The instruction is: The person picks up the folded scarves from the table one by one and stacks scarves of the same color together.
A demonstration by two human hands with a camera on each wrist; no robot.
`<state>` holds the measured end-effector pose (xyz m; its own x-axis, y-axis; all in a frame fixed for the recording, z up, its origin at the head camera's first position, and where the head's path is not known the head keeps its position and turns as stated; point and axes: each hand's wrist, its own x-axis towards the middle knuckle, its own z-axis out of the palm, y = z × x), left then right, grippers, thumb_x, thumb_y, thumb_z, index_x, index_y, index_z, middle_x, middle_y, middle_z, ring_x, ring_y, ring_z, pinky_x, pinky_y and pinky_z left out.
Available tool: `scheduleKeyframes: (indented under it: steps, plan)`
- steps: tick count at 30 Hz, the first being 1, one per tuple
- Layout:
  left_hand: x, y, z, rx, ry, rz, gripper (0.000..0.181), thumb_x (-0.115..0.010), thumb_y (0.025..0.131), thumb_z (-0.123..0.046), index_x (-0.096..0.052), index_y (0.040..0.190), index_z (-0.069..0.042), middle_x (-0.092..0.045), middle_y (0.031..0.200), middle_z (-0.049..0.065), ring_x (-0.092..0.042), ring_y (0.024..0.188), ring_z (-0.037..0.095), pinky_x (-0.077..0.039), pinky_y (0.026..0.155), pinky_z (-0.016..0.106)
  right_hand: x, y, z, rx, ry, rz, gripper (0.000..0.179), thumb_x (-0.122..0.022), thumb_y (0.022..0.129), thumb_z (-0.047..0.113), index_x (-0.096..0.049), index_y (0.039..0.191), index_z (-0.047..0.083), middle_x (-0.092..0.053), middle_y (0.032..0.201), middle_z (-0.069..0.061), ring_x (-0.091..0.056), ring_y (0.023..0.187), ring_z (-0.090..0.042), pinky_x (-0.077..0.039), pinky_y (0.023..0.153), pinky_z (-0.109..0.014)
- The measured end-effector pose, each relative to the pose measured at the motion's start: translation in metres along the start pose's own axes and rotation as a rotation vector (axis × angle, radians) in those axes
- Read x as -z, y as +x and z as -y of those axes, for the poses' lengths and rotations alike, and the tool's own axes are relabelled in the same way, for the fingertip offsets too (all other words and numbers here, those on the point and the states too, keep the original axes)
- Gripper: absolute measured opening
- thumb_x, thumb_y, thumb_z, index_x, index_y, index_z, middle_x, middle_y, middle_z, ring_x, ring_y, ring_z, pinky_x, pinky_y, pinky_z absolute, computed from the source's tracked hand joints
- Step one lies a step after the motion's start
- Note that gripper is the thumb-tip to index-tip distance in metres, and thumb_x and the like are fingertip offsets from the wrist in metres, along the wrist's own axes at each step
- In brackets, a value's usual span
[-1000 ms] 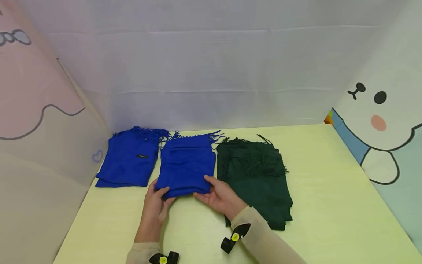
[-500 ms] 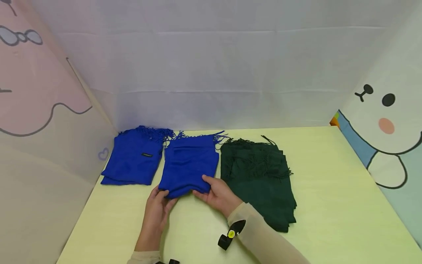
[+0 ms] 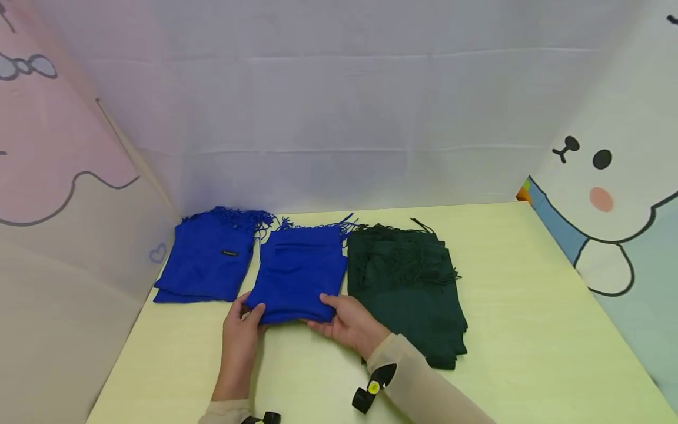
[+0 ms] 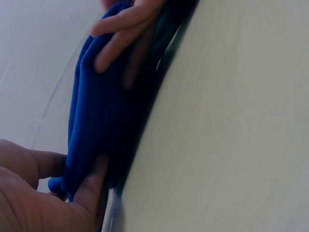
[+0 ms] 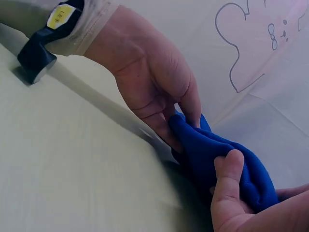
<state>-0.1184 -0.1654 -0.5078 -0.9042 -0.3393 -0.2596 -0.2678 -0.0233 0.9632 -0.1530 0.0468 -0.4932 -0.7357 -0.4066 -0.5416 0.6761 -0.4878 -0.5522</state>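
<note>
No text can be read for certain. In the head view, a small black label [image 3: 229,253] sits toward three o'clock on the folded blue fringed scarf [image 3: 198,271] between eight and nine o'clock; its pale lettering is too tiny to make out. Near six o'clock, the right wrist's black strap [image 3: 385,375] carries a yellow sticker [image 3: 373,387], its mark illegible. In the right wrist view, between ten and eleven o'clock, the left wrist's black strap [image 5: 39,46] bears a second yellow sticker [image 5: 60,16] with dark, blurred characters.
</note>
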Motion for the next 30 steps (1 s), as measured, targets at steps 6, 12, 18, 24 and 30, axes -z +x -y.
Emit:
scheduleKeyframes:
  steps: [6,12,18,24,30]
  plan:
    - [0.009,-0.003,0.001,-0.005,0.099,-0.002,0.046,-0.061,0.099,-0.013,-0.047,0.142,-0.005,-0.049,0.132,0.017,-0.056,0.102,0.010,-0.051,0.077,0.015,0.002,-0.007,-0.008,-0.010,-0.034,0.015,0.048,-0.048,0.106,0.016,-0.034,0.147,-0.004,-0.056,0.136,-0.028,-0.062,0.115,-0.042,-0.057,0.082,-0.040]
    - [0.018,-0.010,-0.006,-0.021,0.184,0.072,0.044,-0.061,0.099,-0.013,-0.048,0.141,-0.006,-0.050,0.131,0.015,-0.059,0.096,0.005,-0.052,0.077,0.015,0.004,-0.018,-0.007,0.032,-0.089,0.015,0.052,-0.047,0.105,0.012,-0.027,0.150,-0.006,-0.044,0.146,-0.030,-0.054,0.125,-0.044,-0.049,0.099,-0.053]
    - [0.031,-0.012,-0.012,-0.064,0.233,0.017,0.034,-0.055,0.102,-0.015,-0.056,0.135,-0.006,-0.054,0.130,0.012,-0.056,0.099,0.011,-0.051,0.079,0.016,-0.002,-0.034,0.000,0.143,-0.206,0.036,0.065,-0.050,0.098,0.010,-0.019,0.153,-0.007,-0.022,0.159,-0.026,-0.025,0.146,-0.040,-0.024,0.118,-0.054]
    - [0.047,-0.004,-0.020,-0.086,0.287,-0.033,0.038,-0.049,0.105,-0.022,-0.052,0.140,-0.007,-0.051,0.141,0.010,-0.048,0.114,0.016,-0.041,0.086,0.019,-0.009,-0.049,0.009,0.260,-0.319,-0.069,0.073,-0.054,0.093,0.010,-0.018,0.155,-0.005,-0.006,0.164,-0.021,0.000,0.152,-0.034,-0.002,0.123,-0.050]
    - [0.071,0.010,-0.024,-0.055,0.265,-0.101,0.044,-0.045,0.106,-0.026,-0.046,0.146,-0.006,-0.042,0.150,0.013,-0.043,0.126,0.024,-0.040,0.101,0.037,-0.011,-0.054,0.010,0.289,-0.327,-0.082,0.065,-0.052,0.093,0.009,-0.028,0.152,-0.003,-0.008,0.164,-0.019,0.002,0.152,-0.034,-0.001,0.123,-0.051]
